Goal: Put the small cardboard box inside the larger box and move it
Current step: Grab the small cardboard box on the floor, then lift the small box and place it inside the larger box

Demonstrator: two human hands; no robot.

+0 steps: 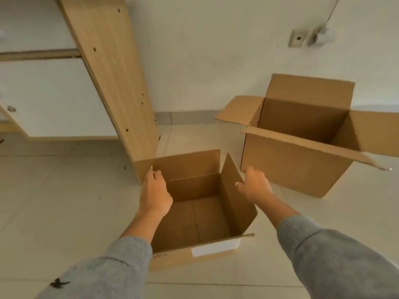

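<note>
Sleeves: Our grey knit sleeves [336, 262] fill the bottom of the frame, both arms reaching forward and down over the tiled floor [54, 201].

Small cardboard box: The small cardboard box [194, 214] sits open and empty on the floor directly below us, a white label [216, 248] on its near outer wall, its far and right flaps standing up.

Left hand: Our left hand [154, 194] curls over the box's left rim, fingers bent around the edge where the far flap meets it. It appears to grip the cardboard, though the fingertips are hidden from us.

Right hand: Our right hand [255, 186] is at the raised right flap [235, 190], fingers loosely bent and thumb out. We cannot tell whether it pinches the flap or only rests against it.

Larger box: The larger box [302, 147] stands to the right and farther off, near the wall, well apart from the small one. Its four flaps are spread open and its inside looks empty.

Surroundings: A wooden panel [112, 72] with drilled holes leans behind the small box; a wall socket [299, 38] shows above the larger box.

Progress: We judge the task barely begun. The small box is on the floor, not yet lifted, and nothing is inside the larger one. Lifting, lowering it in and moving the pair all remain.
</note>
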